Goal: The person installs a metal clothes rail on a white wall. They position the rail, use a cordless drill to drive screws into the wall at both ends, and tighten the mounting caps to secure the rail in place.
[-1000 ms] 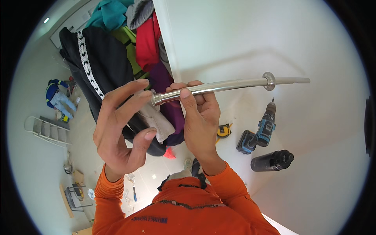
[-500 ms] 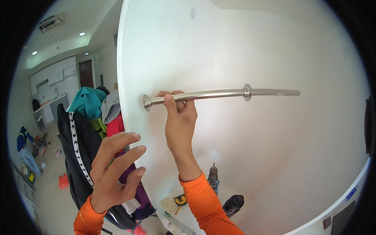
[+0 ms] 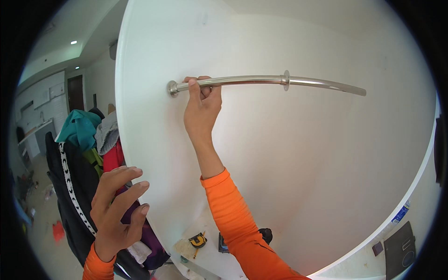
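Observation:
A shiny metal closet rod (image 3: 252, 80) runs sideways across the white cabinet interior, its far-right end free. My right hand (image 3: 200, 109) grips it near the left end, thumb in front and fingers behind. Just left of those fingers, a round flange (image 3: 172, 88) sits at the rod's left end, close to the cabinet's side panel (image 3: 144, 116); I cannot tell whether it touches. A second flange (image 3: 286, 80) rings the rod farther right. My left hand (image 3: 116, 205) hangs lower left, empty, with fingers apart and curved, in front of the piled clothes.
Clothes and a black jacket (image 3: 74, 186) are heaped outside the cabinet's left edge. On the cabinet's bottom lie a yellow-black tape measure (image 3: 198, 240) and a power drill (image 3: 223, 243), partly hidden by my right sleeve. A dark flat panel (image 3: 400, 252) lies lower right.
The view has shifted, and the rod with my right hand now appears higher, its free end dipping slightly. My left hand stays open, now lower and farther left in the picture.

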A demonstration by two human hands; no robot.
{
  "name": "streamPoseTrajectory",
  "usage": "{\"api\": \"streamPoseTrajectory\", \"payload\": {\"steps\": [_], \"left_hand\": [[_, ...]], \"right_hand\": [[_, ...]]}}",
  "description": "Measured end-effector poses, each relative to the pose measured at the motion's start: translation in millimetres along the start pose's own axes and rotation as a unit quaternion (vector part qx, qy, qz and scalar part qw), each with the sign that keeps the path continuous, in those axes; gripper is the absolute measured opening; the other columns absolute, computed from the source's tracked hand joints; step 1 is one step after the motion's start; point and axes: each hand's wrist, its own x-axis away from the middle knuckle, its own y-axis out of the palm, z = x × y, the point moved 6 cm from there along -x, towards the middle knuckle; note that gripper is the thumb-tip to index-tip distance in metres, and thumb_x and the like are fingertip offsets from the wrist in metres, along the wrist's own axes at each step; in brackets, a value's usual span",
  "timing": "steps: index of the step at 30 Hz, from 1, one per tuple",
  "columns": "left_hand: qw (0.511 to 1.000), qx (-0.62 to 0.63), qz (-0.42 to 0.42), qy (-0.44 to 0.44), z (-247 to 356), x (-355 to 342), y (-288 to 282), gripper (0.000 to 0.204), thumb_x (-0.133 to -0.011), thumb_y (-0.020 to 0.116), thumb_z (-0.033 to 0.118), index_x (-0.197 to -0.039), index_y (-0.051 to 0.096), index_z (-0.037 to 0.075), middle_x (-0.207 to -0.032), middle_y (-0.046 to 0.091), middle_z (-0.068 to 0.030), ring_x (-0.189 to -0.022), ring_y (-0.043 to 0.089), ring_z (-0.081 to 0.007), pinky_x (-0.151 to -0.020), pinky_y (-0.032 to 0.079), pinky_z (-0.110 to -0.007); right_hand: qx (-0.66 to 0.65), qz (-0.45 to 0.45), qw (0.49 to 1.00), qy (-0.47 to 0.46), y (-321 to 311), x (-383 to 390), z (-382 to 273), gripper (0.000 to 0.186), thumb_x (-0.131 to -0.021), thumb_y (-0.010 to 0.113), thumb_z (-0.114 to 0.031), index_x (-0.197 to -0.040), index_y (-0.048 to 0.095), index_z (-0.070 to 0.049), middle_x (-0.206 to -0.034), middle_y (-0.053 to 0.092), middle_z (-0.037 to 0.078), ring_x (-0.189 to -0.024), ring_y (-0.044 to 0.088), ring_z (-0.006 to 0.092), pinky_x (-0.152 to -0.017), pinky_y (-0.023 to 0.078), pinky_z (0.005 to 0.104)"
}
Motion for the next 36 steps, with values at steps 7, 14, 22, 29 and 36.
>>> {"api": "streamPoseTrajectory", "payload": {"steps": [7, 14, 22, 29, 36], "left_hand": [[1.0, -0.005, 0.011, -0.004, -15.9, -2.1, 7.3, 0.039, -0.072, 0.076, 0.001, -0.111, 0.073, 0.002, -0.115, 0.069, -0.0188, -0.101, 0.068, -0.0375, -0.083, 0.056, -0.044], [1.0, -0.009, 0.012, 0.002, -19.2, 2.9, 5.3, 0.041, -0.071, 0.079, 0.005, -0.112, 0.073, 0.004, -0.116, 0.069, -0.0171, -0.101, 0.068, -0.0356, -0.083, 0.056, -0.044], [1.0, -0.005, -0.007, -0.01, -28.2, 18.2, -3.7, 0.038, -0.072, 0.076, 0.007, -0.11, 0.072, 0.005, -0.118, 0.069, -0.0174, -0.104, 0.068, -0.0383, -0.092, 0.056, -0.049], [0.999, -0.042, -0.032, -0.003, -37.4, 12.7, -11.4, 0.04, -0.072, 0.083, 0.011, -0.111, 0.075, 0.009, -0.117, 0.069, -0.0142, -0.103, 0.068, -0.0339, -0.089, 0.057, -0.046], [0.997, -0.052, -0.049, 0.042, -39.3, 0.7, -9.4, 0.04, -0.073, 0.083, 0.012, -0.112, 0.075, 0.011, -0.116, 0.069, -0.0134, -0.104, 0.069, -0.0322, -0.091, 0.058, -0.047]], "right_hand": [[0.012, 0.016, 1.0, -0.02, -2.8, 9.5, -0.3, 0.021, -0.106, 0.062, -0.018, -0.115, 0.054, -0.002, -0.108, 0.074, 0.012, -0.105, 0.068, 0.0195, -0.098, 0.049, 0.0347], [0.031, 0.014, 0.996, -0.076, -1.5, -23.2, -2.4, 0.027, -0.106, 0.062, -0.017, -0.12, 0.052, 0.004, -0.111, 0.075, 0.015, -0.103, 0.066, 0.0137, -0.093, 0.049, 0.0284], [0.022, 0.047, 0.991, -0.122, 11.3, -93.8, -3.9, 0.028, -0.105, 0.063, -0.017, -0.121, 0.052, 0.004, -0.115, 0.073, 0.018, -0.111, 0.067, 0.0213, -0.101, 0.05, 0.0338], [0.057, 0.054, 0.983, -0.166, 27.1, -146.5, -9.1, 0.026, -0.103, 0.061, -0.014, -0.119, 0.053, 0.004, -0.111, 0.074, 0.017, -0.109, 0.069, 0.0231, -0.101, 0.05, 0.0342], [0.074, 0.062, 0.977, -0.193, 25.1, -188.9, -23.6, 0.023, -0.102, 0.064, -0.015, -0.116, 0.06, 0.003, -0.109, 0.076, 0.009, -0.1, 0.065, 0.0162, -0.095, 0.05, 0.0324]]}}
